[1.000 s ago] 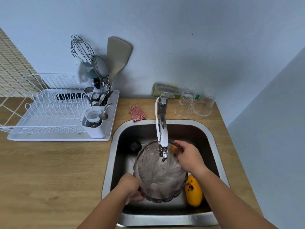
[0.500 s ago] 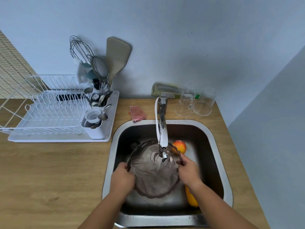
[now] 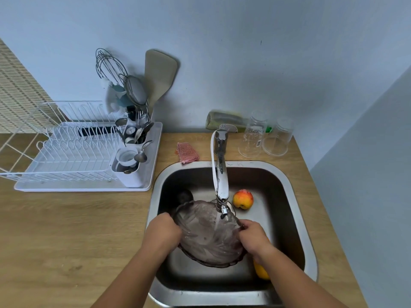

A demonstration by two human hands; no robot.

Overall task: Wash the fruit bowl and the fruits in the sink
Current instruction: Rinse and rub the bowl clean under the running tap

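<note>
A smoky glass fruit bowl (image 3: 206,238) is held over the steel sink (image 3: 295,218) under the running faucet (image 3: 221,174). My left hand (image 3: 163,231) grips its left rim and my right hand (image 3: 253,237) grips its right rim. Water streams into the bowl. A red-yellow apple-like fruit (image 3: 242,199) lies at the back of the basin. A yellow-orange fruit (image 3: 261,271) lies at the right, mostly hidden under my right forearm. A dark round fruit (image 3: 185,196) sits at the back left.
A pink scrub cloth (image 3: 187,152) lies behind the sink. Two upturned glasses (image 3: 264,138) and a lying bottle (image 3: 224,121) stand by the wall. A white dish rack (image 3: 73,156) with a utensil holder (image 3: 130,165) is on the wooden counter (image 3: 73,236) at left.
My left hand moved up from the bowl's lower edge to its left rim, my right hand slid down the right rim, uncovering the apple-like fruit. The bowl shifted slightly under the water.
</note>
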